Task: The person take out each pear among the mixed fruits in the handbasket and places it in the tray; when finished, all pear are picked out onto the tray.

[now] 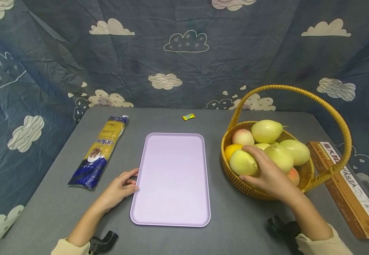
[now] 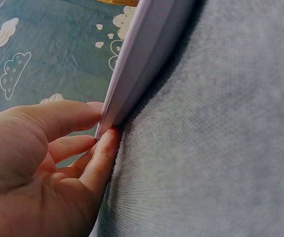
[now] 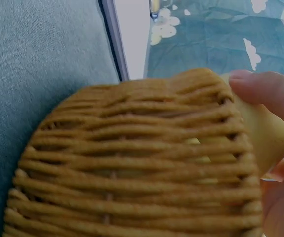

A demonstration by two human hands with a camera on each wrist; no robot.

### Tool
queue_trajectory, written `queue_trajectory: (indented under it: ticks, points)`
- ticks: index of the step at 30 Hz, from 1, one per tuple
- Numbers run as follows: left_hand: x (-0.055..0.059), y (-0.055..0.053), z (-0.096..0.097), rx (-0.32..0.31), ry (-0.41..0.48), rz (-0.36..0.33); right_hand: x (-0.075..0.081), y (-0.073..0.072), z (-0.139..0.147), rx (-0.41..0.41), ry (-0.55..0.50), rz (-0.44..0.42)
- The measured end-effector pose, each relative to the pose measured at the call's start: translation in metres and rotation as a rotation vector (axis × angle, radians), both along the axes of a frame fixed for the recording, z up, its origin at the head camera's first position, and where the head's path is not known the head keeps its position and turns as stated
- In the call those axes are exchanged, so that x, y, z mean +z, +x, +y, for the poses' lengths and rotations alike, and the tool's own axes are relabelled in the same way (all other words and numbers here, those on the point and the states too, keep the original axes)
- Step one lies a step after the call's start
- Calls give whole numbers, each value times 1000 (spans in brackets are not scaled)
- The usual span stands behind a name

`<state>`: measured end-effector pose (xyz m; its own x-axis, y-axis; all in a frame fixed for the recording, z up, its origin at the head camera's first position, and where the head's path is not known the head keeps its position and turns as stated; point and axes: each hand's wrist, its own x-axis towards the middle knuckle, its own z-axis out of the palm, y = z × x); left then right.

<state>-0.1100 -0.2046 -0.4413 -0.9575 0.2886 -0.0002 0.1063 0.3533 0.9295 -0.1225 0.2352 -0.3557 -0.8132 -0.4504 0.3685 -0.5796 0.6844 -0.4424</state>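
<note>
My right hand [image 1: 272, 175] curls round a yellow-green pear [image 1: 243, 163] at the near left of a wicker basket [image 1: 245, 186], thumb on the near side and fingers over the far side. In the right wrist view the basket's woven wall [image 3: 132, 163] hides much of that pear [image 3: 265, 133]. More pears [image 1: 266, 131], a peach [image 1: 243, 137] and an orange fruit [image 1: 232, 150] lie in the basket. My left hand [image 1: 119, 189] pinches the left edge of a pale purple tray [image 1: 173, 177], its thumb against the rim [image 2: 113, 94] in the left wrist view.
A blue and yellow pasta packet [image 1: 100, 152] lies left of the tray. Behind the tray is a small yellow wrapped candy [image 1: 188, 117]. A long brown pasta box [image 1: 347, 191] lies to the right of the basket, whose tall handle [image 1: 331, 106] arches above it.
</note>
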Motion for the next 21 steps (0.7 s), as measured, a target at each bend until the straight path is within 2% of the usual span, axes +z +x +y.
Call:
queue_trajectory:
  ticks: [6, 10, 14, 16, 21]
  points:
    - [-2, -1, 0, -2, 5, -3, -3, 2, -4, -27, -75, 46]
    - [-2, -1, 0, -3, 8, -4, 0, 4, -10, -25, -151, 94]
    - [-2, -1, 0, -3, 5, -6, 10, 6, -23, -11, -261, 161]
    - [-2, -1, -1, -4, 3, -8, 17, 8, -32, 1, -338, 161]
    - [-1, -1, -2, -6, 8, -11, 41, 13, -66, 43, -517, 83]
